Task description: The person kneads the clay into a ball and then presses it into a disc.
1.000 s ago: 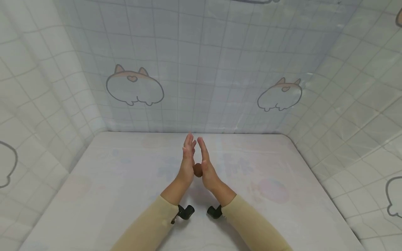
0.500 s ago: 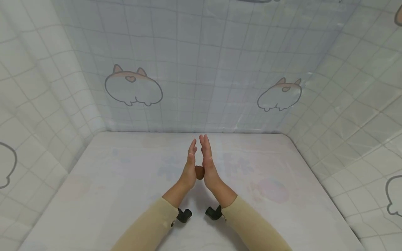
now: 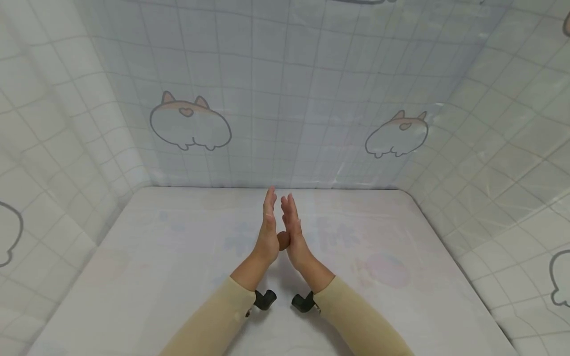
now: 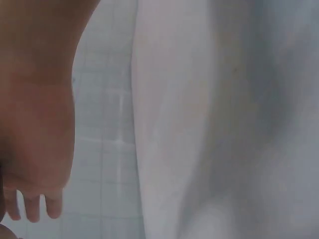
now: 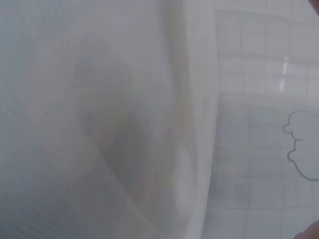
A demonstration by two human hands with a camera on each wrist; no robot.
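Between my two flat palms sits a small brown ball (image 3: 283, 241), soft-looking like clay, in the head view. My left hand (image 3: 267, 237) presses on it from the left, with straight fingers pointing away from me. From the other side my right hand (image 3: 296, 242) presses against it, its fingers straight as well and a little lower in the picture than the left ones. Both hands are above the table. In the left wrist view the left palm (image 4: 37, 134) and several fingertips show at the left edge. Only a sliver of skin (image 5: 310, 231) appears in the right wrist view's corner.
A pale, faintly patterned cloth covers the table (image 3: 147, 277). Grid-patterned white sheets with printed cartoon animals form a back wall (image 3: 285, 99) and side walls. Black wrist cameras (image 3: 265, 299) hang beneath both beige sleeves (image 3: 213, 316).
The palms have slid against each other: the left went back toward me, then forward again, while the right did the opposite. The ball turned between them, looking angular midway and rounder now.
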